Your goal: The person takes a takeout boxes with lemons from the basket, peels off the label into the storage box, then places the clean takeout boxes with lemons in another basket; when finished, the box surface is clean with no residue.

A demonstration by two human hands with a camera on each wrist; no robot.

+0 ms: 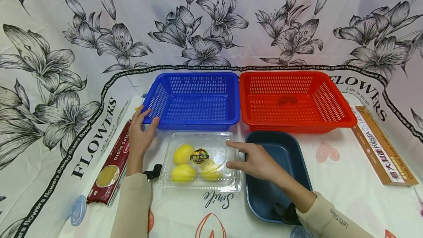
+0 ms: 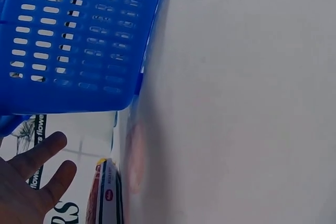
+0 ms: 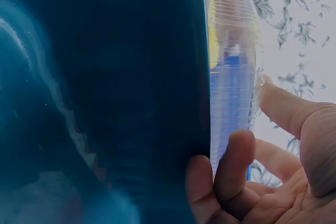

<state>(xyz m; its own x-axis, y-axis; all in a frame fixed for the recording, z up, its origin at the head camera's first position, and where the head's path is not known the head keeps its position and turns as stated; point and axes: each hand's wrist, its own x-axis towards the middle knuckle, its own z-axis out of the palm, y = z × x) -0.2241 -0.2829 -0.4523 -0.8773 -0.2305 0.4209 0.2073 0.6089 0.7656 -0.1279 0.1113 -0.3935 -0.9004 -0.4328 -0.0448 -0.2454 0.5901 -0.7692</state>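
Three yellow fruits, likely lemons (image 1: 183,173), lie in a clear plastic clamshell box (image 1: 168,184) with a dark label on its lid. At the box's right side is my right hand (image 1: 256,161), thumb and forefinger spread apart. In the right wrist view its fingertips (image 3: 241,142) come right up to the box's side wall (image 3: 233,93), close to the dark blue tray (image 3: 131,77). My left hand (image 1: 142,129) is by the front left corner of the blue basket (image 1: 198,126), fingers spread. The left wrist view shows its fingers (image 2: 52,142) below the basket wall (image 2: 68,95), holding nothing.
A red basket (image 1: 297,124) stands beside the blue one. Under my right forearm sits the dark blue tray (image 1: 297,157). To the left lies a dark red pasta packet (image 1: 109,173), and a brown and white pasta box (image 1: 384,148) is at the far right. A flowered cloth (image 1: 211,39) hangs behind.
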